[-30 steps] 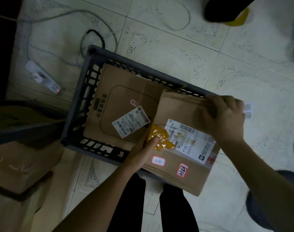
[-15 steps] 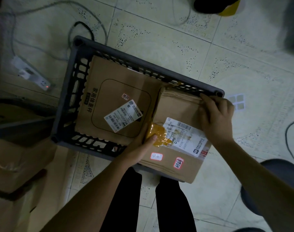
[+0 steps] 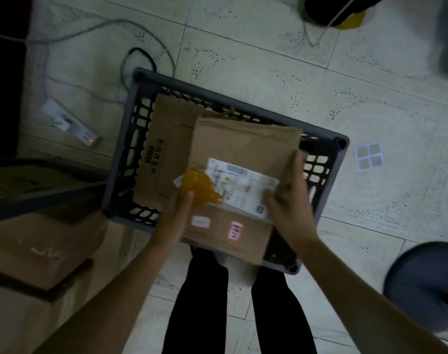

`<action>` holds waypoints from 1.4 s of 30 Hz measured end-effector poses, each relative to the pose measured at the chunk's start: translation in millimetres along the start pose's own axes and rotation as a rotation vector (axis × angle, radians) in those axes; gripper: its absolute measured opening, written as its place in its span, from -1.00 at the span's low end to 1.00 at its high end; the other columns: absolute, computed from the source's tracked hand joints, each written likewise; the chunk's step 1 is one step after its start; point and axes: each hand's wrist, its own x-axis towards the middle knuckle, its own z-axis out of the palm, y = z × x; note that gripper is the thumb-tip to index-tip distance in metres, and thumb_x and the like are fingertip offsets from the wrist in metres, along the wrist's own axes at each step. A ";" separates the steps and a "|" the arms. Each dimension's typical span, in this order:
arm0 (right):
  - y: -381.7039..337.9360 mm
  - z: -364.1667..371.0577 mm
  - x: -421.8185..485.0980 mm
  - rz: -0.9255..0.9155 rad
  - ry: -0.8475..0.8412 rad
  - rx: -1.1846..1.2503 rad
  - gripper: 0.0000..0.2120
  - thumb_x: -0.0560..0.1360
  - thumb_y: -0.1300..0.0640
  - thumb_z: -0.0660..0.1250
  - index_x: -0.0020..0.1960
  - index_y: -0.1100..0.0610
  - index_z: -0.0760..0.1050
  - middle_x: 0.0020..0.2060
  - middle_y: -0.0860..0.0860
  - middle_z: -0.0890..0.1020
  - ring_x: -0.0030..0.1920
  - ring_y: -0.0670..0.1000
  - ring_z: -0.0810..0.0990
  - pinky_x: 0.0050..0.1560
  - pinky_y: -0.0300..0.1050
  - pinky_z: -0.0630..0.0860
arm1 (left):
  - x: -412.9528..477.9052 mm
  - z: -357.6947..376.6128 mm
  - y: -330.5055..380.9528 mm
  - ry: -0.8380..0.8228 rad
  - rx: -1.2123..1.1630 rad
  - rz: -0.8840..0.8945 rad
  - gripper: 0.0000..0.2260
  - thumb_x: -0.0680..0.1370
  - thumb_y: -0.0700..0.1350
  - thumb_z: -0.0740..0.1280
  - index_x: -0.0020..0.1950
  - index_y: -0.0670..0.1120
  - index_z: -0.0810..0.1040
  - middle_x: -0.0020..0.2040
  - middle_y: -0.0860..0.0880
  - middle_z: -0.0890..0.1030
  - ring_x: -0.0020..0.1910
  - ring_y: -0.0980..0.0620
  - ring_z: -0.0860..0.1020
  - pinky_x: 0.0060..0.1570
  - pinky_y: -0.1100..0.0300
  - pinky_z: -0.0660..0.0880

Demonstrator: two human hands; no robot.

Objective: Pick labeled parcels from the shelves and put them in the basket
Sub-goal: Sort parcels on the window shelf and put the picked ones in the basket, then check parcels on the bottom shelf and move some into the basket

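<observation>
Both hands hold one brown parcel (image 3: 243,149) over the grey basket (image 3: 138,103) on the tiled floor (image 3: 268,60). The left hand (image 3: 175,215) grips the parcel's near left edge, thumb laid on top against a crumpled yellow tape patch (image 3: 200,186), the other fingers curled out of sight beneath. The right hand (image 3: 288,200) clasps the right edge, fingers (image 3: 297,169) wrapped round the side and thumb pressed on the white shipping label (image 3: 240,182). The parcel lies tilted across the basket, its near end jutting over the front rim. Under it, inside the basket, a flat carton (image 3: 166,139) with printed characters lies at the left. A power strip (image 3: 72,123) lies on the floor left of the basket.
</observation>
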 end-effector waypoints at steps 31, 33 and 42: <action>-119.0 -47.0 -157.1 -0.439 -0.633 -0.948 -0.46 0.57 0.05 0.13 0.50 0.06 0.05 0.50 0.17 0.05 0.46 0.21 0.10 0.43 0.12 0.10 | -204.0 -41.0 38.8 0.513 0.853 0.505 -0.54 0.59 -0.12 0.14 0.48 -0.18 0.17 0.47 -0.21 0.24 0.46 -0.18 0.17 0.40 -0.05 0.15; -136.3 -62.9 -180.7 -0.525 -0.648 -0.983 -0.46 0.55 0.03 0.14 0.49 0.07 0.08 0.47 0.16 0.17 0.44 0.19 0.15 0.42 0.08 0.13 | -246.1 -28.1 30.7 0.586 0.743 0.504 -0.55 0.59 -0.11 0.13 0.46 -0.17 0.20 0.44 -0.19 0.30 0.44 -0.16 0.21 0.40 -0.02 0.18; -164.9 -16.7 -290.0 -0.715 -0.819 -1.092 -0.41 0.56 -0.04 0.12 0.51 0.04 -0.01 0.44 0.13 0.25 0.43 0.16 0.18 0.42 0.06 0.17 | -384.3 -30.7 -67.1 0.715 0.481 0.239 -0.54 0.60 -0.01 0.12 0.48 -0.03 0.15 0.43 -0.18 0.32 0.42 -0.17 0.26 0.37 -0.08 0.24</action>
